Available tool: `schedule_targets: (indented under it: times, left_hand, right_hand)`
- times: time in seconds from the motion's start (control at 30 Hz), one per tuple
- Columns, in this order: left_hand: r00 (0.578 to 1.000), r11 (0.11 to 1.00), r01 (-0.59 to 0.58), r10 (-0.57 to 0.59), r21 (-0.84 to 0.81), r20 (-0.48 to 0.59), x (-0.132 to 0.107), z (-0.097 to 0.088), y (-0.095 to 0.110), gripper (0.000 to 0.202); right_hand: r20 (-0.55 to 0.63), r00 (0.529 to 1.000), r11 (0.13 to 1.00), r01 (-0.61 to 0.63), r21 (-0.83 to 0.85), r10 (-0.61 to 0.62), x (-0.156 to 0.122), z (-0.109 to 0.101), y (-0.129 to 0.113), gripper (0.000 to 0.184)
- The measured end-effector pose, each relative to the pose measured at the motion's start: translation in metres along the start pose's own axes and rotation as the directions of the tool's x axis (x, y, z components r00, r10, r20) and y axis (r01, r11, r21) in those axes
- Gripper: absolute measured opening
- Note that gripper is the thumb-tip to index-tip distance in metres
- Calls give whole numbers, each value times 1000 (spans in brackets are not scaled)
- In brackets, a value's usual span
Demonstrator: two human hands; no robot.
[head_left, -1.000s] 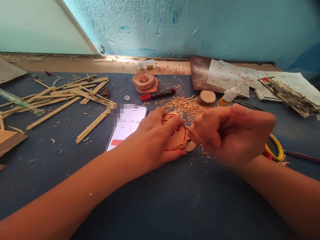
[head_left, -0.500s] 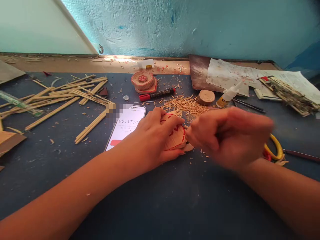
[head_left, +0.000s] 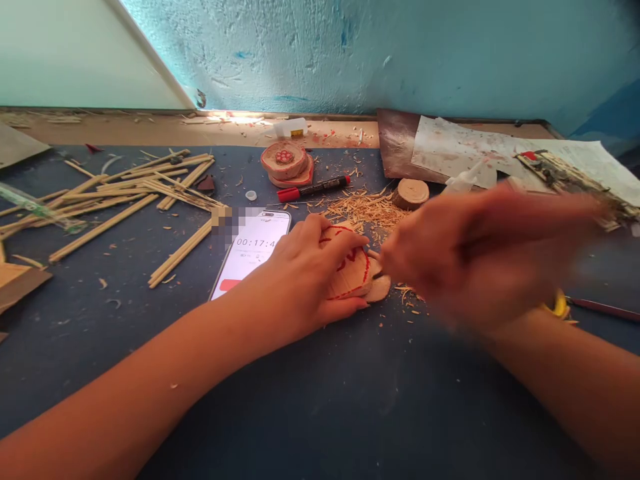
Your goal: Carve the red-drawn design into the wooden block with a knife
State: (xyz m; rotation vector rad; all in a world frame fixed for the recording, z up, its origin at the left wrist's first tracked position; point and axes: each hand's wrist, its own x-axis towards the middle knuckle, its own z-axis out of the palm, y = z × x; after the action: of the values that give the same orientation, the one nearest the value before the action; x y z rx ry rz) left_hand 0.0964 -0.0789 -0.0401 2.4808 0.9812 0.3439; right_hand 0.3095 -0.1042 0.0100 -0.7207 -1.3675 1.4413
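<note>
On the dark blue work mat point(head_left: 125, 393), in front of a chipped blue wall point(head_left: 350, 53), a person presses a flat wooden piece point(head_left: 347, 273) down with the left hand point(head_left: 305, 267). The left fingers point(head_left: 345, 243) lie curled over its top and hold it firmly. The piece sits just right of a smartphone point(head_left: 253, 253), and a red outline is drawn on it. Its long axis seems to run from upper left to lower right, with a pale end pointing to lower right. The right hand point(head_left: 480, 257) is very blurred just beside the piece, so I cannot tell how wide its fingers are or what they hold. A small dark tip point(head_left: 376, 275) shows at the wood's edge. The phone screen reads "00:17:4", and the next digit is hard to see. Behind are wood shavings point(head_left: 365, 212), a red marker point(head_left: 313, 189) with an unreadable label, and bamboo sticks point(head_left: 105, 213) on the left.
</note>
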Motion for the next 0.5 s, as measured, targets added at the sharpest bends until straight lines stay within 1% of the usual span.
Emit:
schedule_targets:
  times: [0.1,0.13,0.17,0.23,0.27,0.3,0.4,0.43,0.5]
  left_hand:
    - [1000,1000,3,-3,-6,6,0,0,1,67]
    - [1000,1000,8,-8,-11,14,0,-1,2,67]
    - [1000,1000,12,-12,-14,16,1,-2,3,66]
    - [1000,1000,18,-18,-10,19,1,-3,4,65]
    - [999,1000,21,-21,-5,26,1,-3,5,65]
    - [999,1000,23,-23,-1,32,1,-4,5,65]
    - [1000,1000,13,-14,5,23,1,-2,4,66]
    - [1000,1000,5,-5,4,10,1,-2,3,67]
    - [1000,1000,-7,7,3,-9,0,0,1,68]
  right_hand:
    - [62,998,997,-7,75,2,1,0,5,54]
    - [56,998,997,-20,74,16,1,0,5,55]
    - [14,1000,998,-9,69,8,2,1,4,58]
    - [-41,998,997,39,62,-37,2,3,1,63]
    - [-47,997,996,60,62,-57,2,3,1,63]
    - [-27,997,996,68,63,-66,1,3,0,61]
    - [56,998,999,21,51,-23,-1,2,1,54]
    - [56,998,999,9,39,-11,-2,2,0,53]
    - [1,999,999,33,29,-33,-2,2,0,54]
